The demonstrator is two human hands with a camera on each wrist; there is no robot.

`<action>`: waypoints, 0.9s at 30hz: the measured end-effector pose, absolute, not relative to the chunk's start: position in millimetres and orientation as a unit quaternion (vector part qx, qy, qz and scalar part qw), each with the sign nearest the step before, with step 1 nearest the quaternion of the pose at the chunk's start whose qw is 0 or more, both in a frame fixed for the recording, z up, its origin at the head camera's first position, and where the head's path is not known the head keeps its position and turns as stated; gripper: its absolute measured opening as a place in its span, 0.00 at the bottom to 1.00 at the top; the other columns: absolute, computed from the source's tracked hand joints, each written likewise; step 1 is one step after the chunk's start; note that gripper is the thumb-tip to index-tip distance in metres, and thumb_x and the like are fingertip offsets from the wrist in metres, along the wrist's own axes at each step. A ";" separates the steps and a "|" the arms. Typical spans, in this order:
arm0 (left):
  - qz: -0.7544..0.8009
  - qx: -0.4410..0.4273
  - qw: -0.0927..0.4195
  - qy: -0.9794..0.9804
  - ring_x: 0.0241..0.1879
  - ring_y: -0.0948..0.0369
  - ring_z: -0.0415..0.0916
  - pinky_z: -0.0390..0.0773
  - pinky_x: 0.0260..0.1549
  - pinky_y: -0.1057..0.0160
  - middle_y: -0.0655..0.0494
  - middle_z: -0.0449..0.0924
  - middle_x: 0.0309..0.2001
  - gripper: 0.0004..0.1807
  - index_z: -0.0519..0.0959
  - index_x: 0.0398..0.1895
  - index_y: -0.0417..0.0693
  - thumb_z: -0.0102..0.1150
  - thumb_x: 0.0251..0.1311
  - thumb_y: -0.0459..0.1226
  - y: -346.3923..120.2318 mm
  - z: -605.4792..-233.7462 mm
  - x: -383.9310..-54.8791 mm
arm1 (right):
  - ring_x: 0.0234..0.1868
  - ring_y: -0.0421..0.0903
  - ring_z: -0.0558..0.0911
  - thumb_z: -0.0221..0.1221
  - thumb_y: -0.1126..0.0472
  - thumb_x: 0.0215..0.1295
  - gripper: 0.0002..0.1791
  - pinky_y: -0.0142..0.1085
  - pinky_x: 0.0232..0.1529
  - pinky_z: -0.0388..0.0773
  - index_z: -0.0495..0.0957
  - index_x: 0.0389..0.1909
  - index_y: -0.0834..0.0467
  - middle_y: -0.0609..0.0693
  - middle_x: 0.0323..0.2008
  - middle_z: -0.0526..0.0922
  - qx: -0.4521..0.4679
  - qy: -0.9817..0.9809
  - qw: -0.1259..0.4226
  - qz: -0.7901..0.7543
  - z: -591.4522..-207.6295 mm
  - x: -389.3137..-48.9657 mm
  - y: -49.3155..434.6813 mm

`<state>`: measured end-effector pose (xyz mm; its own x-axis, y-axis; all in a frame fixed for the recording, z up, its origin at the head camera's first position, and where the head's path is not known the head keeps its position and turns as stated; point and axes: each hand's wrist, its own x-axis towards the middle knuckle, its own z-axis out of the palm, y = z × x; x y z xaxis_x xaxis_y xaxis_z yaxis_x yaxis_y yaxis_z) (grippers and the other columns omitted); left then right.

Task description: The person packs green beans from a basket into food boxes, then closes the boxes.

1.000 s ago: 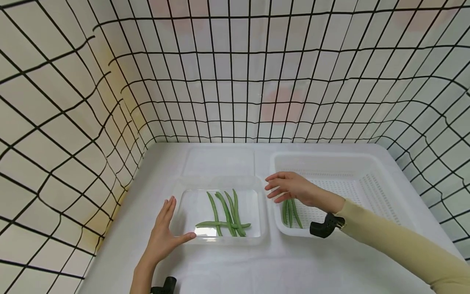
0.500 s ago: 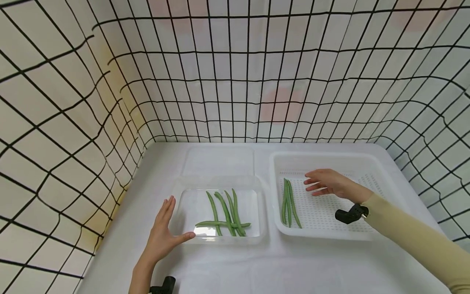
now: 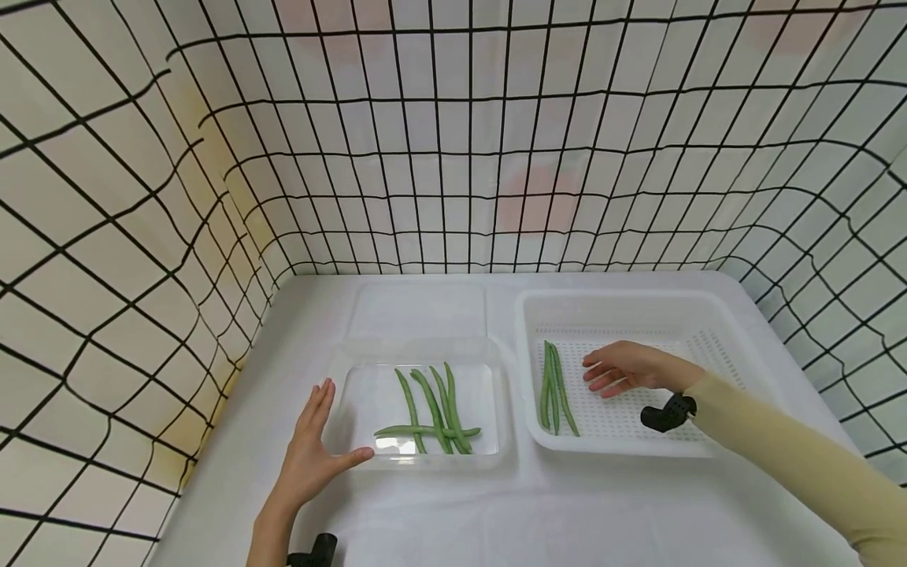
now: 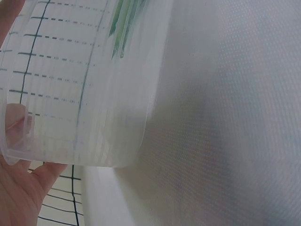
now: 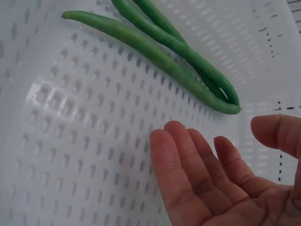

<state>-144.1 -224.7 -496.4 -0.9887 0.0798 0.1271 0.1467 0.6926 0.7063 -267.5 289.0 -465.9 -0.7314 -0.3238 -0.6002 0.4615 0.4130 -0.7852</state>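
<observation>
My left hand rests at the front left corner of a clear plastic container, its fingers straight along the left side and its thumb along the front rim. Several green beans lie in this container, one crosswise over the others. Over a white perforated basket my right hand hovers with relaxed fingers and holds nothing. Three green beans lie along the basket's left side, just left of those fingertips. The right wrist view shows these beans beyond the fingers, with a gap between.
A flat translucent lid lies behind the container on the white cloth-covered table. Black wire grid encloses the back and both sides.
My right hand has moved right, from the basket's left edge to over its middle, then slightly lower, uncovering the three beans. The left hand keeps its place at the container.
</observation>
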 end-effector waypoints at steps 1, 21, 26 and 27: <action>-0.388 -0.062 0.043 -0.918 0.72 0.47 0.37 0.51 0.55 0.29 0.46 0.43 0.74 0.66 0.44 0.76 0.60 0.77 0.34 0.56 -224.6 -496.5 -144.2 | 0.43 0.54 0.82 0.46 0.57 0.74 0.28 0.45 0.43 0.79 0.59 0.63 0.76 0.66 0.48 0.77 0.046 0.758 0.366 -0.538 -467.3 -268.3 286.9; -0.392 -0.059 0.043 -0.917 0.72 0.48 0.37 0.52 0.54 0.28 0.47 0.43 0.74 0.66 0.44 0.76 0.60 0.76 0.34 0.56 -224.3 -495.5 -143.0 | 0.36 0.47 0.83 0.52 0.61 0.70 0.17 0.42 0.41 0.80 0.71 0.52 0.71 0.58 0.39 0.81 0.092 0.735 0.371 -0.560 -484.2 -276.4 251.1; -0.393 -0.059 0.042 -0.917 0.72 0.48 0.37 0.52 0.55 0.29 0.47 0.42 0.74 0.66 0.44 0.76 0.60 0.76 0.34 0.56 -224.1 -495.4 -142.7 | 0.33 0.46 0.82 0.55 0.62 0.68 0.15 0.40 0.38 0.81 0.75 0.47 0.70 0.56 0.37 0.80 0.079 0.748 0.368 -0.547 -482.8 -277.6 242.0; -0.393 -0.058 0.042 -0.917 0.72 0.48 0.37 0.52 0.55 0.29 0.47 0.42 0.74 0.66 0.44 0.76 0.60 0.76 0.34 0.57 -224.1 -495.5 -142.6 | 0.33 0.46 0.82 0.55 0.62 0.68 0.15 0.40 0.38 0.81 0.75 0.46 0.70 0.56 0.36 0.80 0.078 0.749 0.368 -0.546 -482.5 -277.8 240.3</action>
<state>-142.6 -224.1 -495.5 -0.9897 0.0743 0.1223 0.1399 0.6842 0.7158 -277.8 240.3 -482.5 -0.7172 -0.2846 -0.6361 0.5183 0.3924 -0.7599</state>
